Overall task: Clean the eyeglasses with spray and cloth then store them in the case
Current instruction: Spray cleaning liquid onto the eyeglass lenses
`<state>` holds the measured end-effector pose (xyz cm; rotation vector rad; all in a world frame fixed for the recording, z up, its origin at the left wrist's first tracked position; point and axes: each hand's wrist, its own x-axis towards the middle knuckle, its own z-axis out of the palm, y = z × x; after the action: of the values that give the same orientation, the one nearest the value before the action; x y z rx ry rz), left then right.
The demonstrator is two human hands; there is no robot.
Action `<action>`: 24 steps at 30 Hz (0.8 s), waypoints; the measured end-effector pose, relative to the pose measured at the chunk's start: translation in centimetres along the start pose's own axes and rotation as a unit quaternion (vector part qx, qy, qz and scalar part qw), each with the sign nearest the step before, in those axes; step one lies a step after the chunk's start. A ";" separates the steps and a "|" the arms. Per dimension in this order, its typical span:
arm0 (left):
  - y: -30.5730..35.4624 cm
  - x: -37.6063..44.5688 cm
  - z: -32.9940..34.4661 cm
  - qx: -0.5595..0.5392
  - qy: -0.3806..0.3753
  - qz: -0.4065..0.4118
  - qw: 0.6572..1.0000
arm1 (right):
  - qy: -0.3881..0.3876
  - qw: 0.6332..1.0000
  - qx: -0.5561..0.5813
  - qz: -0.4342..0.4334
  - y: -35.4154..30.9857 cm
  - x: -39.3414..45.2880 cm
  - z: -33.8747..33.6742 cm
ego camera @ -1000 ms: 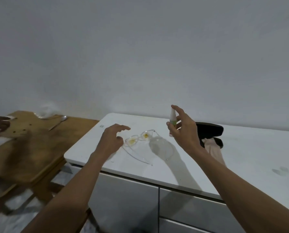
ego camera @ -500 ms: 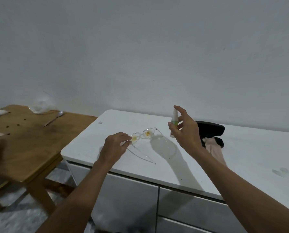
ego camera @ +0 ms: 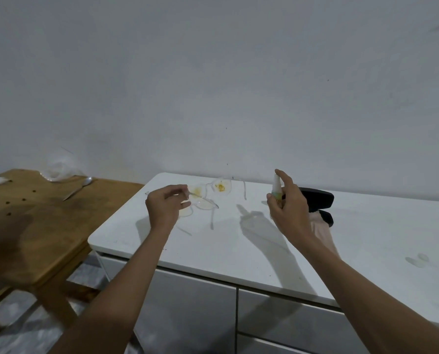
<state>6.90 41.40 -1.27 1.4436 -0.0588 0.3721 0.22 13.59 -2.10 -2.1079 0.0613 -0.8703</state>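
A plain grey-white wall backs a white countertop [ego camera: 239, 246] that sits over pale cabinet fronts, with a wooden table [ego camera: 34, 226] standing just beside it to the left. The left hand [ego camera: 166, 206] is raised above the counter's left part, its thumb and fingers pinched on the near-left end of the clear-framed eyeglasses [ego camera: 209, 191], holding them up off the surface. Both lenses carry yellowish smears (the far lens shows the heavier blotch), and one temple arm hangs down on the far side while the other slants toward the counter below the hand. The glasses' faint shadow falls on the white top beneath them. The right hand [ego camera: 288, 206] is closed around a small white spray bottle [ego camera: 276, 186] with a green band, held upright to the right of the glasses and apart from them, with the index finger curled over its top. Just behind that hand an open black glasses case [ego camera: 318, 198] rests on the counter near the wall, and a pale pinkish cloth [ego camera: 323, 233] trails out of it toward the counter's front edge, partly hidden by the right forearm. On the wooden table lie a spoon [ego camera: 79, 187] and a crumpled clear plastic bag [ego camera: 60, 168] near the wall.
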 end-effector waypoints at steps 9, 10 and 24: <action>2.2 0.5 1.0 -0.051 -0.013 -0.003 0.999 | -0.080 0.996 0.019 -0.033 -2.1 -1.6 1.4; 2.5 0.5 1.1 -0.055 -0.016 -0.005 0.998 | -0.086 0.995 0.027 -0.035 -2.4 -1.6 1.6; 4.1 0.5 1.2 -0.079 -0.032 -0.017 0.996 | -0.085 0.992 0.054 -0.072 -4.8 -0.8 2.8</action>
<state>6.41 40.63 2.98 1.2978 -0.1127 0.2875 0.10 18.87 -0.30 -2.0940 -0.2242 -0.7570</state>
